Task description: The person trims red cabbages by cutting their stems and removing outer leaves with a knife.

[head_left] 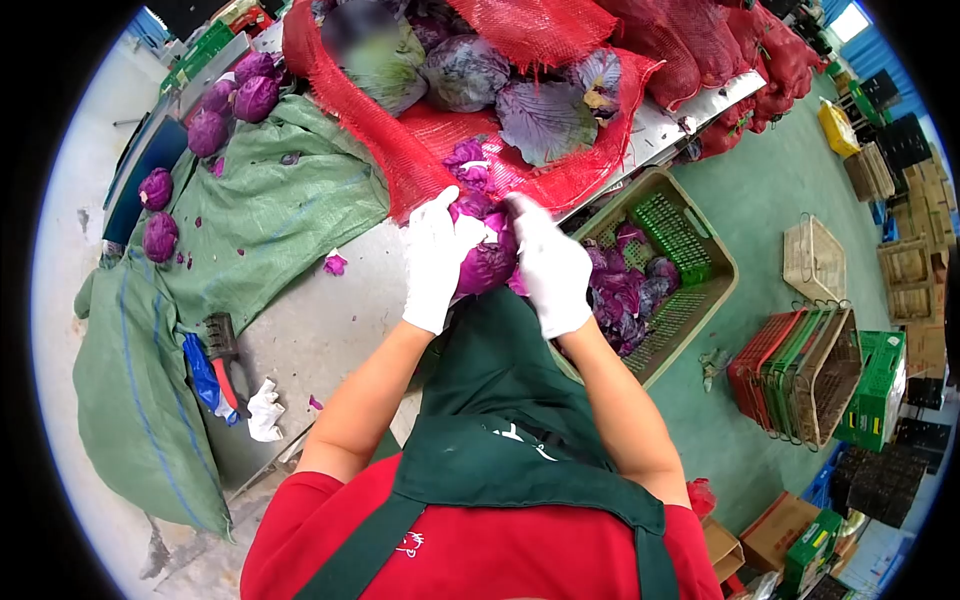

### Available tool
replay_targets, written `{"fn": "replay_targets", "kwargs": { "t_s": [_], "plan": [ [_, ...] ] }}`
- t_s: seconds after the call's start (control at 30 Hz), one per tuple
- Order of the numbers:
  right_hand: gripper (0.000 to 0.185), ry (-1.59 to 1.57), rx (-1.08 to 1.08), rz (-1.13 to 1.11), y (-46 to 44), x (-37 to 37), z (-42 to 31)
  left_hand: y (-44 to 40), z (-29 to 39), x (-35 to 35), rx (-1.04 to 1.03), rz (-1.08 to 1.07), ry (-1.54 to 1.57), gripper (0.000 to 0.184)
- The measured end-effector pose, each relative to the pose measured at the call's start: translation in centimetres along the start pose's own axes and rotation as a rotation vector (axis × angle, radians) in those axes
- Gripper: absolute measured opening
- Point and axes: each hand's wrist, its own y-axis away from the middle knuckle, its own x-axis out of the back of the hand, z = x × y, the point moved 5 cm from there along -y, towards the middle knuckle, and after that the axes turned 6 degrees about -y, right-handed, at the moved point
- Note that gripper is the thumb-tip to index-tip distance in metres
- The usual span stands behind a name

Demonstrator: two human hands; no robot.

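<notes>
A trimmed red cabbage [486, 268] is held between my two white-gloved hands in front of the apron. My left hand [433, 255] grips its left side, with the thumb across the top. On the other side, the curled fingers of my right hand [552, 265] close against the cabbage; their tips look dark and blurred. Loose purple leaves [472, 165] lie just beyond it. Farther back, an opened red mesh sack [420, 150] holds untrimmed red cabbages [465, 73] with dull outer leaves.
At my right stands a green crate [708, 290] holding stripped leaves [622, 300]. Several trimmed cabbages [208, 132] rest around a green woven sheet [270, 200] on the left. A red-handled brush [222, 345] lies beside a crumpled white glove [265, 412]. Stacked baskets [800, 370] stand on the floor.
</notes>
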Motion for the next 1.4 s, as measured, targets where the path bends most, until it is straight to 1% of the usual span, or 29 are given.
{"fn": "replay_targets", "kwargs": {
  "t_s": [0.07, 0.13, 0.2, 0.23, 0.27, 0.33, 0.37, 0.43, 0.47, 0.5, 0.53, 0.57, 0.6, 0.63, 0.67, 0.77, 0.8, 0.87, 0.9, 0.93, 1.0, 1.07, 1.1, 1.17, 1.2, 1.23, 1.33, 1.37, 1.4],
  "plan": [
    [0.038, -0.226, -0.497, -0.012, -0.9, 1.1, 2.8, 0.2, -0.1, 0.0, -0.072, 0.021, -0.074, 0.038],
    [0.037, -0.060, -0.360, -0.003, -1.2, 1.9, 2.8, 0.2, -0.2, 0.1, -0.155, 0.042, -0.150, 0.040],
    [0.034, -0.130, -0.242, -0.052, -0.4, 1.5, 1.3, 0.3, -0.6, 0.1, -0.176, 0.068, -0.162, 0.050],
    [0.033, 0.177, -0.316, -0.276, -0.4, 1.6, 0.4, 0.3, -0.6, 0.0, -0.174, 0.066, -0.161, 0.050],
    [0.032, 0.224, -0.315, -0.286, -0.3, 1.6, 0.2, 0.1, -0.7, 0.0, -0.139, 0.050, -0.153, 0.049],
    [0.033, -0.020, -0.143, 0.144, 0.5, 2.0, 3.5, -0.2, -0.6, 0.0, -0.110, 0.040, -0.142, 0.048],
    [0.036, -0.014, -0.291, 0.122, 0.7, 2.4, 5.2, -0.2, -0.6, 0.1, -0.073, 0.031, -0.130, 0.049],
    [0.064, -0.065, -0.513, -0.013, 0.2, 2.6, 5.2, -0.5, -0.4, 0.2, -0.049, 0.016, -0.117, 0.050],
    [0.077, -0.129, -0.574, -0.057, 0.2, 2.3, 3.8, -0.3, -0.8, 0.3, 0.045, 0.013, 0.077, 0.048],
    [0.097, -0.069, -0.513, -0.065, 0.3, 0.9, 4.4, 0.1, -1.2, 0.3, 0.143, 0.006, 0.269, 0.045],
    [0.078, -0.090, -0.492, -0.014, 0.2, 0.1, 4.6, 0.3, -1.3, 0.3, 0.137, -0.002, 0.272, 0.045],
    [0.067, -0.204, -0.568, -0.092, -0.5, -0.7, 6.4, 0.4, -1.6, 0.4, 0.112, -0.052, 0.316, 0.042],
    [0.056, -0.324, -0.641, -0.173, -0.6, -1.7, 7.9, 0.3, -2.2, 0.9, 0.122, -0.114, 0.466, 0.044],
    [0.037, -0.529, -0.557, -0.017, -0.5, -2.1, 8.6, 0.3, -2.9, 1.4, 0.143, -0.176, 0.618, 0.047],
    [0.031, -0.474, -0.624, -0.082, -0.1, -2.7, 10.6, 0.3, -3.5, 1.9, 0.172, -0.237, 0.762, 0.050],
    [0.021, -0.649, -0.725, 0.001, 1.4, -2.9, 11.0, -0.2, -4.2, 4.5, 0.103, -0.078, 0.459, 0.056],
    [0.019, -0.627, -0.736, -0.005, 2.0, -3.2, 11.3, -0.3, -2.4, 4.8, 0.050, -0.113, 0.324, 0.059],
    [0.020, -0.625, -0.729, 0.075, 2.8, -2.9, 11.7, -0.2, 0.1, 4.6, -0.152, -0.265, -0.006, 0.068],
    [0.023, -0.545, -0.755, 0.033, 3.2, -2.2, 12.4, -0.3, 0.6, 4.8, -0.107, -0.224, -0.073, 0.074],
    [0.026, -0.466, -0.706, 0.085, 3.7, -1.4, 13.3, -0.4, 0.2, 4.7, -0.109, -0.219, -0.069, 0.074],
    [0.040, -0.205, -0.827, 0.027, 5.2, 0.0, 17.3, -0.6, -2.4, 4.9, 0.000, -0.184, 0.174, 0.071],
    [0.057, 0.191, -0.662, 0.190, 4.0, 3.3, 10.7, -0.4, -4.3, 5.1, 0.116, -0.120, 0.234, 0.069],
    [0.066, 0.121, -0.607, 0.165, 2.9, 3.4, 7.4, -0.4, -4.4, 5.3, 0.151, -0.112, 0.241, 0.072],
    [0.061, -0.015, -0.200, 0.184, 1.8, 0.6, 4.2, 0.3, -4.5, 5.5, 0.192, -0.118, 0.247, 0.076],
    [0.060, -0.379, -0.458, -0.134, 1.4, -1.1, 2.1, 0.5, -4.4, 5.6, 0.187, -0.099, 0.205, 0.077],
    [0.062, -0.487, -0.532, -0.281, 1.7, -3.4, 1.8, 0.7, -4.4, 5.8, 0.182, -0.081, 0.162, 0.078],
    [0.062, -0.623, -0.563, -0.367, 1.7, -7.0, 1.2, 0.9, -4.5, 5.6, 0.141, -0.039, 0.116, 0.078],
    [0.058, -0.451, -0.541, -0.460, 1.1, -6.8, 1.3, 1.0, -4.4, 5.5, 0.106, -0.046, 0.085, 0.077],
    [0.048, -0.531, -0.547, -0.387, 1.1, -6.9, 1.5, 1.0, -4.1, 5.9, 0.112, -0.052, 0.085, 0.077]
  ]
}}
